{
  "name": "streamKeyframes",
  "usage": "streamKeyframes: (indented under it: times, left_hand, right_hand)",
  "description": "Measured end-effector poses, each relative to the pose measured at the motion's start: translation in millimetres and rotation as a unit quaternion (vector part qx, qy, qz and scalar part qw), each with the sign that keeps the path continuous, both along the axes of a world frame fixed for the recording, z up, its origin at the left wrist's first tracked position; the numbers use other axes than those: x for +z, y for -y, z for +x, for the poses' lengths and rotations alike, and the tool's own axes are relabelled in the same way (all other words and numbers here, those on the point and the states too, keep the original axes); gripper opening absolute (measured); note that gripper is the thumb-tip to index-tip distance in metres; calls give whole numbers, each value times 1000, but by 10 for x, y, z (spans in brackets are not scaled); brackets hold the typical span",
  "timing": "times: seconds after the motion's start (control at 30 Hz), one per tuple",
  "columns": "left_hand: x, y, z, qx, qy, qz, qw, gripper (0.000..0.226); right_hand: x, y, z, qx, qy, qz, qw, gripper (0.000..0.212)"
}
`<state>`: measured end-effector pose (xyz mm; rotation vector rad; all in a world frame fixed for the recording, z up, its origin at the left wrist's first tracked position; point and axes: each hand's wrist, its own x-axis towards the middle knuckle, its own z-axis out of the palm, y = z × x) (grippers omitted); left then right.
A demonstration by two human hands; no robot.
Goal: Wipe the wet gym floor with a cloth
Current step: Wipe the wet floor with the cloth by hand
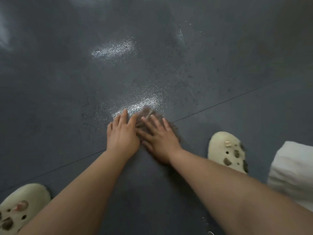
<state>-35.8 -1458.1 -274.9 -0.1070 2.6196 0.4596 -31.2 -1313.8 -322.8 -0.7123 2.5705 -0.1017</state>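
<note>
A small brownish-grey cloth [147, 114] lies on the dark grey rubber gym floor [67, 99], blurred by motion and mostly hidden under my hands. My right hand [158, 138] presses flat on it with fingers spread. My left hand [121, 134] lies flat beside it, fingertips at the cloth's left edge, thumb crossing the right hand's thumb. A shiny wet patch [142, 102] glistens just beyond the fingertips. A second wet patch [113, 49] shines farther off.
My feet in pale green clogs stand at either side, the right clog [227, 150] and the left clog [18, 206]. A white trouser leg [293, 172] shows at the right edge. A thin floor-mat seam [220, 103] runs diagonally under the hands.
</note>
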Motion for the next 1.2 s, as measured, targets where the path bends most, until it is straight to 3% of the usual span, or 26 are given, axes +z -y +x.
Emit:
streamKeyframes:
  times: [0.13,0.33,0.53,0.67,0.77,0.93,1.1,1.2]
  left_hand:
    - [-1,-122,-118,-30,2,-12,999,68]
    - [-14,-217,-164,-52,43,-31,997,78]
    - [-52,-390,-237,-76,40,-14,996,84]
    - [-77,-449,-282,-88,36,-16,995,89]
    - [-91,-472,-321,-64,34,-7,997,90]
    - [-120,-446,-468,-43,40,-14,998,92]
    - [-145,-318,-631,-27,39,-25,999,97]
    - [-135,-248,-732,-16,38,-31,999,98]
  right_hand:
    - [-1,-592,-424,-144,-50,77,985,53]
    - [-1,-1030,-546,-314,-47,89,944,53]
    - [-32,-822,-27,-513,-42,66,855,52]
    - [-73,-422,348,-565,-72,27,821,52]
    - [-99,-459,266,-558,-22,47,828,55]
    - [-85,-583,-333,-543,-41,58,837,54]
    - [-5,-890,-1409,-453,-7,48,890,52]
    - [27,-925,-1559,-412,5,51,910,52]
